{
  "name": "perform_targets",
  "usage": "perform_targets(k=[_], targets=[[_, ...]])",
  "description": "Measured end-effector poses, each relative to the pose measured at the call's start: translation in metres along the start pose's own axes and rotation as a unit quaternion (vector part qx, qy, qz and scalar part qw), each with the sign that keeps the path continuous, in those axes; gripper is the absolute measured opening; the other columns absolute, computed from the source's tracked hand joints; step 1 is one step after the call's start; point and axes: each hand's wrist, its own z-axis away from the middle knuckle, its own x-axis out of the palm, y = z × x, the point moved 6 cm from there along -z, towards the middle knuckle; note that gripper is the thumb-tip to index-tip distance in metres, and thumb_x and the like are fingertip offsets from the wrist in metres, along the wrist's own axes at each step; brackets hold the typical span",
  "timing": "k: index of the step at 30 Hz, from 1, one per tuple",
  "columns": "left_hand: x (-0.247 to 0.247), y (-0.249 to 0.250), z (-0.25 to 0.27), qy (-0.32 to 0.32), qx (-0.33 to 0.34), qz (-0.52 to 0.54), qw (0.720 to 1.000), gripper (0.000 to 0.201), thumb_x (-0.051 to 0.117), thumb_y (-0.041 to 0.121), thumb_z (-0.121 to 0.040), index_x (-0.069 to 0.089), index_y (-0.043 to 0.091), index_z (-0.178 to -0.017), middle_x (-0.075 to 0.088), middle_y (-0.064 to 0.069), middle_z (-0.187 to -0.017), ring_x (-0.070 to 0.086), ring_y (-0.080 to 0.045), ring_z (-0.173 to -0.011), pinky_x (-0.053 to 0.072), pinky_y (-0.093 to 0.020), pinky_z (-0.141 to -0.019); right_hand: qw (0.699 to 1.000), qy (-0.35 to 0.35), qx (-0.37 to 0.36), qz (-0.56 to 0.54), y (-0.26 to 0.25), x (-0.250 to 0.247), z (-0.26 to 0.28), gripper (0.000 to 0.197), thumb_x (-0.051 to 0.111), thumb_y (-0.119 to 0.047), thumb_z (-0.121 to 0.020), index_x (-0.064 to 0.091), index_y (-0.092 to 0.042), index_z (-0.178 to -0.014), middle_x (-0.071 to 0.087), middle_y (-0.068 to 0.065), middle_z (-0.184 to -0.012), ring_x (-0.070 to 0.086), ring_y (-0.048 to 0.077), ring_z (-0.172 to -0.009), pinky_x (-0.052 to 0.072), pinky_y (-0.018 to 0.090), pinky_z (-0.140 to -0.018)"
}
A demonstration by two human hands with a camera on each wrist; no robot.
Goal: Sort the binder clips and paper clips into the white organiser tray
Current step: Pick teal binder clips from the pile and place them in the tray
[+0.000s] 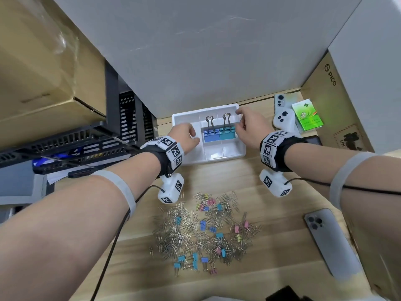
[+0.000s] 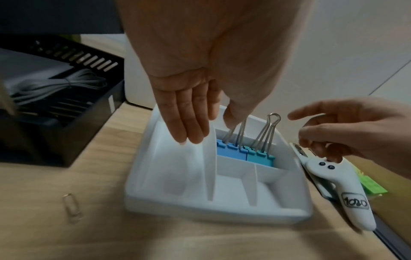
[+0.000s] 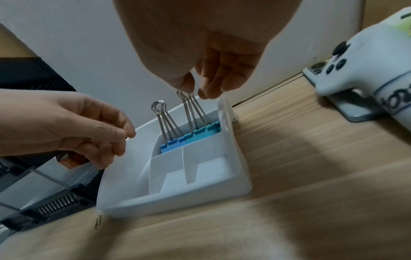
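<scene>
The white organiser tray (image 1: 217, 159) sits at the back of the wooden table. A large blue binder clip (image 1: 211, 136) and a teal one (image 1: 227, 133) stand side by side in its middle compartment, wire handles up. My left hand (image 1: 192, 135) hovers over the tray's long left compartment with fingers (image 2: 189, 123) straight, holding nothing. My right hand (image 1: 240, 124) hangs loosely curled at the tray's right side, just beside the teal clip's handles (image 2: 274, 117) and apart from them. A mixed pile of paper clips and small coloured binder clips (image 1: 206, 231) lies nearer me.
A lone paper clip (image 2: 72, 207) lies left of the tray. A white controller (image 1: 284, 121), a phone (image 1: 282, 101) and a green box (image 1: 307, 116) crowd the tray's right. Another phone (image 1: 332, 240) lies front right, a black mesh rack (image 1: 76, 144) stands left, a white panel behind.
</scene>
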Motion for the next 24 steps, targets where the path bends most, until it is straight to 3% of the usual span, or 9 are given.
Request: perform_targets(k=[5, 11, 13, 15, 18, 20, 24], targets=[[0.012, -0.012, 0.033, -0.041, -0.019, -0.012, 0.999, 0.018, 0.062, 0.028, -0.087, 0.063, 0.015, -0.098, 0.067, -0.004, -0.091, 0.066, -0.023, -0.084, 0.049, -0.026, -0.062, 0.999, -0.013, -0.032, 0.026, -0.008, 0.005, 0.027, 0.026, 0.050, -0.017, -0.091, 0.059, -0.017, -0.116, 0.066, 0.000, -0.082, 0.061, 0.019, -0.074, 0.055, 0.039, -0.069], [0.032, -0.028, 0.074, -0.109, -0.036, -0.056, 0.992, 0.018, 0.062, 0.026, -0.087, 0.068, 0.012, -0.097, 0.067, -0.003, -0.094, 0.063, -0.019, -0.084, 0.049, -0.026, -0.065, 0.990, -0.121, -0.064, 0.039, -0.016, 0.042, 0.064, 0.013, 0.060, -0.018, -0.086, 0.063, -0.022, -0.097, 0.065, -0.007, -0.080, 0.062, 0.012, -0.075, 0.056, 0.035, -0.076], [0.040, -0.039, 0.088, -0.120, -0.052, -0.059, 0.990, 0.017, 0.063, 0.023, -0.086, 0.070, 0.011, -0.096, 0.070, -0.004, -0.095, 0.066, -0.020, -0.086, 0.055, -0.029, -0.071, 0.982, -0.167, -0.068, 0.051, -0.016, 0.061, 0.078, 0.011, 0.060, -0.018, -0.084, 0.065, -0.023, -0.092, 0.065, -0.008, -0.081, 0.062, 0.012, -0.076, 0.057, 0.035, -0.078], [0.046, -0.051, 0.099, -0.120, -0.069, -0.065, 0.988, 0.016, 0.066, 0.021, -0.084, 0.072, 0.010, -0.095, 0.071, -0.005, -0.095, 0.067, -0.021, -0.088, 0.057, -0.030, -0.076, 0.972, -0.210, -0.074, 0.072, -0.015, 0.080, 0.093, 0.010, 0.061, -0.019, -0.085, 0.067, -0.024, -0.092, 0.063, -0.011, -0.082, 0.062, 0.011, -0.078, 0.056, 0.029, -0.077], [0.055, -0.068, 0.116, -0.141, -0.092, -0.095, 0.981, 0.016, 0.069, 0.017, -0.081, 0.074, 0.008, -0.093, 0.070, -0.008, -0.093, 0.066, -0.023, -0.087, 0.053, -0.028, -0.070, 0.962, -0.241, -0.090, 0.096, -0.017, 0.103, 0.115, 0.012, 0.062, -0.017, -0.086, 0.068, -0.022, -0.095, 0.059, -0.016, -0.080, 0.059, 0.008, -0.077, 0.048, 0.022, -0.071], [0.061, -0.079, 0.126, -0.153, -0.101, -0.101, 0.978, 0.015, 0.069, 0.012, -0.080, 0.073, 0.007, -0.094, 0.071, -0.008, -0.095, 0.066, -0.023, -0.087, 0.053, -0.029, -0.069, 0.960, -0.245, -0.088, 0.103, -0.015, 0.116, 0.126, 0.013, 0.066, -0.016, -0.084, 0.067, -0.022, -0.096, 0.060, -0.014, -0.079, 0.059, 0.007, -0.074, 0.050, 0.022, -0.068], [0.073, -0.097, 0.138, -0.148, -0.106, -0.081, 0.980, 0.017, 0.068, 0.006, -0.080, 0.074, 0.010, -0.095, 0.072, -0.006, -0.101, 0.067, -0.024, -0.095, 0.057, -0.034, -0.084, 0.961, -0.235, -0.084, 0.120, -0.010, 0.131, 0.135, 0.018, 0.064, -0.014, -0.084, 0.065, -0.023, -0.100, 0.059, -0.013, -0.078, 0.059, 0.010, -0.074, 0.054, 0.026, -0.069]])
